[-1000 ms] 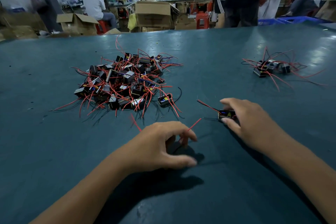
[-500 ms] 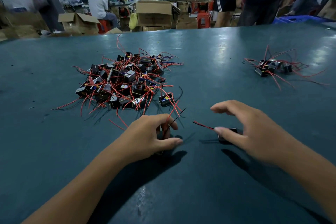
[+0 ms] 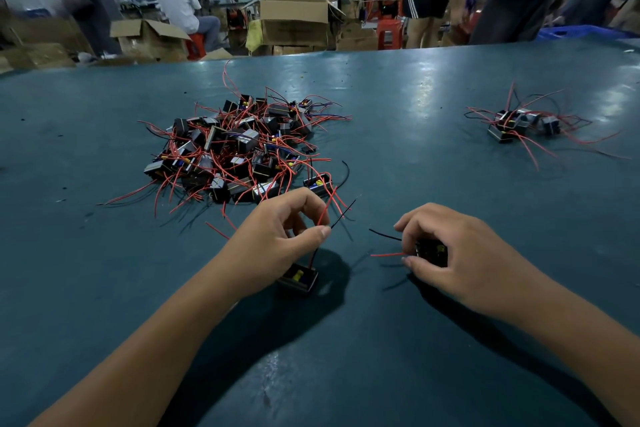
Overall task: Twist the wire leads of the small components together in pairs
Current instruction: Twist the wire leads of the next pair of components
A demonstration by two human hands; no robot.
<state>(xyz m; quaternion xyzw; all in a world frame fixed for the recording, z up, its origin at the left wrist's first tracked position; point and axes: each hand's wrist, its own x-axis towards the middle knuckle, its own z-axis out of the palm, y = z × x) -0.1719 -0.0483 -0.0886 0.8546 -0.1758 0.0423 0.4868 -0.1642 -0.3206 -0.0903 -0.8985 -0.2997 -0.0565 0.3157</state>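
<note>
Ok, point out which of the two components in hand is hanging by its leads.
The component under the left hand: its red and black leads are pinched above it, so it dangles. The other component is gripped by its body in the right hand.

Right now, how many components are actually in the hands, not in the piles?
2. One component hangs by its leads, pinched in the left hand; the other component is gripped in the right hand. Palms may hide more.

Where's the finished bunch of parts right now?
In the head view, the small bunch lies far right on the table, beyond the right hand.
</note>
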